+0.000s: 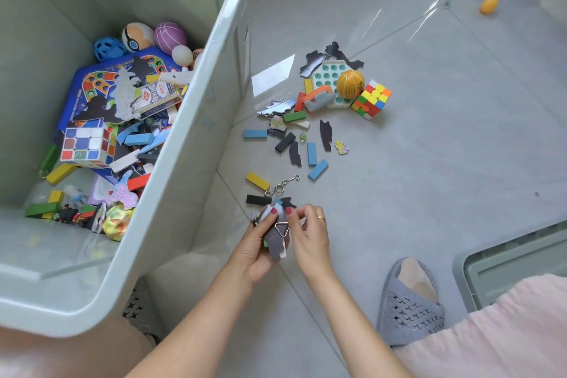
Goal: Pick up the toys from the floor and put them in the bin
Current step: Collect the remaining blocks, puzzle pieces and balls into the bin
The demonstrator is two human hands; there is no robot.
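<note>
A large pale bin fills the left, holding balls, a cube, blocks and a blue board. Toys lie scattered on the grey floor: a colour cube, an orange ball, a pop-it tray, coloured blocks such as a yellow one and a black one, and a wire puzzle. My left hand grips a bundle of flat puzzle pieces with a metal triangle on it. My right hand pinches the top of that same bundle.
A small orange ball lies far off at the upper right. My foot in a grey slipper stands at the lower right, beside a grey crate edge. Pink fabric covers the bottom right corner.
</note>
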